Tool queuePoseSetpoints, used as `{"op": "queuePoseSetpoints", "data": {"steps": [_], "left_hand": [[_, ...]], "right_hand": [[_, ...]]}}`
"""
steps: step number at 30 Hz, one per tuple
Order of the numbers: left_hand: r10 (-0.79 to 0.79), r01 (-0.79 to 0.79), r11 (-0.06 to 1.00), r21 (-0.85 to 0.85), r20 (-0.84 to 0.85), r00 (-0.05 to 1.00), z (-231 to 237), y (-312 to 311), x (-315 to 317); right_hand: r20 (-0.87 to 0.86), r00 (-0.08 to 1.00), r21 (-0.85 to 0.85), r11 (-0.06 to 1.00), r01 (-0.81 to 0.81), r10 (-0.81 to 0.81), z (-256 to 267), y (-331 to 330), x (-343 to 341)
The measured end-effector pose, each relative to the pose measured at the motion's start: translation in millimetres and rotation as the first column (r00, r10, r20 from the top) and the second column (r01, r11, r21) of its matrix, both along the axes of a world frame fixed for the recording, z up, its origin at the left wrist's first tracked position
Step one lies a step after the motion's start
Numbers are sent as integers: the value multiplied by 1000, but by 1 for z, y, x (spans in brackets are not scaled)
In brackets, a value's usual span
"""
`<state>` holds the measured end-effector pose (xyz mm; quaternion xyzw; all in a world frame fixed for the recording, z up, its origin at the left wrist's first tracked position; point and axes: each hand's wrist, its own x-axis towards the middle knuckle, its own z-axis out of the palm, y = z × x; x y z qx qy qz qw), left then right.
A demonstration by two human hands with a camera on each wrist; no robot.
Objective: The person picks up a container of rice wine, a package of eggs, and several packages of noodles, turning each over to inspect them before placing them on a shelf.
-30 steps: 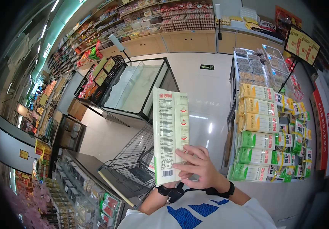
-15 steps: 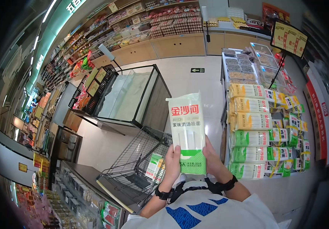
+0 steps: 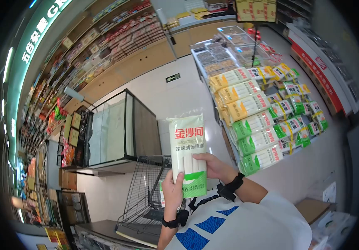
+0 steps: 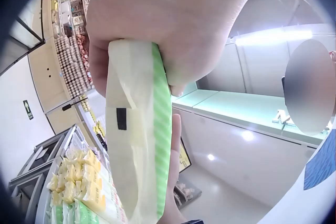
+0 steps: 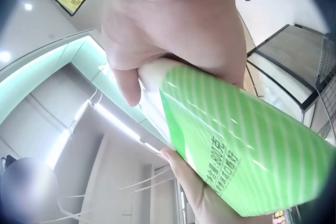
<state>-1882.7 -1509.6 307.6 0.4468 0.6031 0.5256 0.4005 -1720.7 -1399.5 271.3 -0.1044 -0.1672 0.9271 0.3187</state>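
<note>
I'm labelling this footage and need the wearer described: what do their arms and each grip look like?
The left grip and right grip are ungloved. Each wrist wears a black band. The right forearm is bare up to a white sleeve; the white shirt has blue patterned patches.

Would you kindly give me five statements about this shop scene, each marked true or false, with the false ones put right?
1. The left hand and the right hand both hold the noodle packet. True.
2. The packet's green end points away from the person's body. False: the green end is the one nearest the body.
3. Yellow-marked packets and green-marked packets are stacked next to each other. True.
4. In the head view, the shopping cart stands to the right of the green-marked packets. False: it stands to their left.
5. The person wears a dark band on each wrist. True.
</note>
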Motion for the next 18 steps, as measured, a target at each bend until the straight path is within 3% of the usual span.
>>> {"op": "queuePoseSetpoints", "data": {"steps": [3, 5, 7, 9, 11, 12, 14, 15, 18], "left_hand": [[-66, 65, 998, -17, -45, 997, -6, -1, -7], [-81, 74, 994, -82, -86, 993, -20, 2, -16], [-127, 121, 985, -121, -49, 991, -27, 4, -22], [-267, 263, 932, -251, 18, 964, -29, 7, -27], [-298, 291, 919, -267, 12, 954, -33, 6, -28], [-343, 315, 919, -237, -85, 935, -34, 6, -30], [-390, 327, 908, -262, -239, 889, -35, 2, -36], [-389, 327, 908, -264, -237, 890, -37, -1, -41], [-428, 327, 886, -330, -308, 850, -48, -12, -53]], "right_hand": [[120, 992, 75, 996, 40, -49, -2, -7, 4], [362, 927, 241, 970, 11, -100, -8, -5, 6], [387, 911, 208, 976, 62, -141, -13, -10, 10], [411, 895, 177, 978, 107, -172, -22, -12, 14], [441, 827, 203, 937, 285, -348, -43, -8, 22], [444, 825, 201, 936, 289, -350, -52, -6, 29], [507, 678, 230, 842, 489, -532, -66, 3, 49], [509, 678, 229, 843, 487, -530, -70, 7, 60], [607, 441, 170, 650, 741, -661, -97, 21, 101]]}}
